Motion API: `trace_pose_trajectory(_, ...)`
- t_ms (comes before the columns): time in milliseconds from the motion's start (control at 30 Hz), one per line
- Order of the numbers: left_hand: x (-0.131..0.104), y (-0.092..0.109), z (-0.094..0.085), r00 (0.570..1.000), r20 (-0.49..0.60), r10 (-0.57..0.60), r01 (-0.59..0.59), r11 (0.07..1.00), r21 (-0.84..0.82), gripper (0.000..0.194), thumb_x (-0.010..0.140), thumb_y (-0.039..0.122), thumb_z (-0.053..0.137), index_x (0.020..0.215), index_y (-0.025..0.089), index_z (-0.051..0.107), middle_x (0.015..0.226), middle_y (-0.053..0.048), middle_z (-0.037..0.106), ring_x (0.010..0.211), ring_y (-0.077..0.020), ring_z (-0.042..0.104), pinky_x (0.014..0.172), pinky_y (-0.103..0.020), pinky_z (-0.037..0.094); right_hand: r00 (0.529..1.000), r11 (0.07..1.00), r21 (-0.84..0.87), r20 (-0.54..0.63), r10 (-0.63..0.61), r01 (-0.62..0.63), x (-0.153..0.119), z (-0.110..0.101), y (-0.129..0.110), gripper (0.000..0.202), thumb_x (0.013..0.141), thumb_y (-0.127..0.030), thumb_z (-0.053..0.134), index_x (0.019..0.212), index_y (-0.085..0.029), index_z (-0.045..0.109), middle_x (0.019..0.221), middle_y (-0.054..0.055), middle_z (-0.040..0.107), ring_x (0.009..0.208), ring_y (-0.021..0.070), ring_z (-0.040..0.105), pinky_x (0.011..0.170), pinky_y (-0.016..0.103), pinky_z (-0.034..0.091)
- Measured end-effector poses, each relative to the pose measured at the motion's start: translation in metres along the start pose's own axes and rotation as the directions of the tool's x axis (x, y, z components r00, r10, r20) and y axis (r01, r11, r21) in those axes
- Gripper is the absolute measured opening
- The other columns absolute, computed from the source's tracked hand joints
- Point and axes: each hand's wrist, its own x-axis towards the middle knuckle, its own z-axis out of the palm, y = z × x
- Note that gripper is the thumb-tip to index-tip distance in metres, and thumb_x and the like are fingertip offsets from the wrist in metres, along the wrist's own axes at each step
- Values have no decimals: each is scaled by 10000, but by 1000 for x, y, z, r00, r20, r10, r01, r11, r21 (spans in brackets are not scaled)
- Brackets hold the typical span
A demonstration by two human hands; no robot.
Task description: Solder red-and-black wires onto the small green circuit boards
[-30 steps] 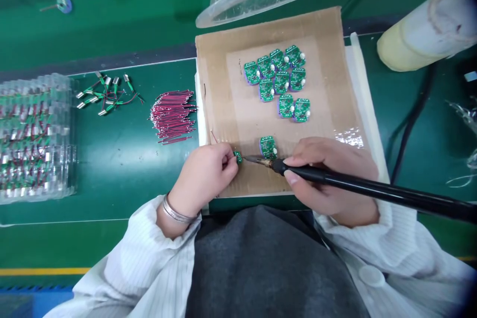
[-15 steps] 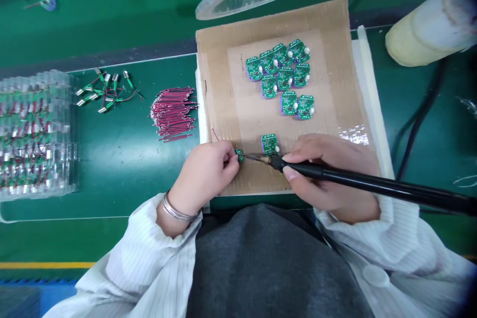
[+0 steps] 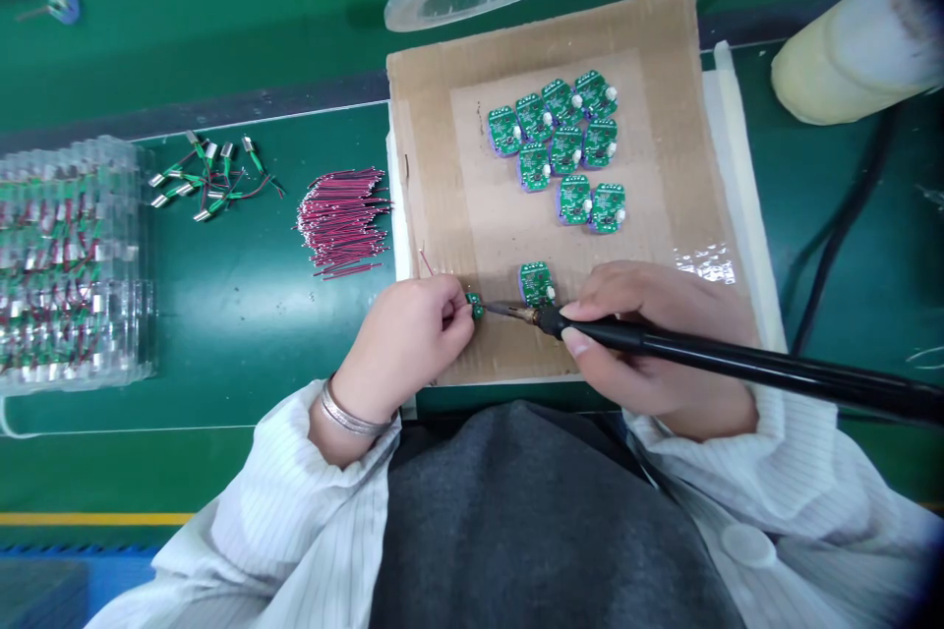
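Observation:
My left hand (image 3: 417, 324) is closed in a pinch low on the cardboard, and a thin red wire (image 3: 426, 262) pokes out above its knuckles. At its fingertips shows the edge of a small green circuit board (image 3: 476, 306), mostly covered by the hand. My right hand (image 3: 634, 324) grips a black soldering iron (image 3: 664, 344) like a pen. The iron's tip points left and meets the board's visible edge; exact contact is too small to make out. Just above the iron lies another green circuit board (image 3: 535, 283) with a white connector.
Several green circuit boards (image 3: 564, 149) lie farther up the cardboard sheet (image 3: 435, 157). Left of it are a pile of red wires (image 3: 343, 221), small motors (image 3: 213, 179) with leads, and stacked clear trays (image 3: 74, 265). A clear plastic hood (image 3: 442, 5) overhangs the back; a pale cylinder (image 3: 848, 59) stands right.
Both hands and the soldering iron hold nearly the same pose, the tip still at the small board. The view has shifted slightly.

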Motion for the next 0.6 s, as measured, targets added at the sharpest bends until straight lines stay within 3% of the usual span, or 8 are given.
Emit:
trace_pose_trajectory(300, 0, 2, 1, 999, -20, -31, 31, 1000, 3, 174, 786, 196, 531, 615, 178, 504, 557, 23, 528, 532, -105, 440, 557, -255, 255, 1000, 999, 41, 3, -26, 26, 3, -5, -3, 186, 733, -140, 633, 873, -246, 570, 697, -2, 661, 658, 166, 675, 572, 282, 562)
trace_pose_trajectory(433, -1, 3, 1, 999, -10, -46, 46, 999, 9, 163, 783, 190, 528, 621, 179, 518, 557, 20, 531, 535, -109, 444, 561, -258, 259, 997, 998, 55, -75, 19, -15, 0, -7, -2, 154, 734, -130, 644, 845, -215, 581, 684, 8, 636, 658, 158, 662, 557, 271, 532)
trace_pose_trajectory(600, 0, 3, 1, 999, -11, -47, 47, 999, 1, 172, 790, 189, 526, 619, 178, 512, 563, 21, 535, 540, -107, 446, 563, -255, 267, 973, 962, 259, -189, 135, -83, -9, 4, 8, 209, 696, -95, 664, 851, -228, 623, 693, 1, 621, 631, 172, 626, 555, 325, 507)
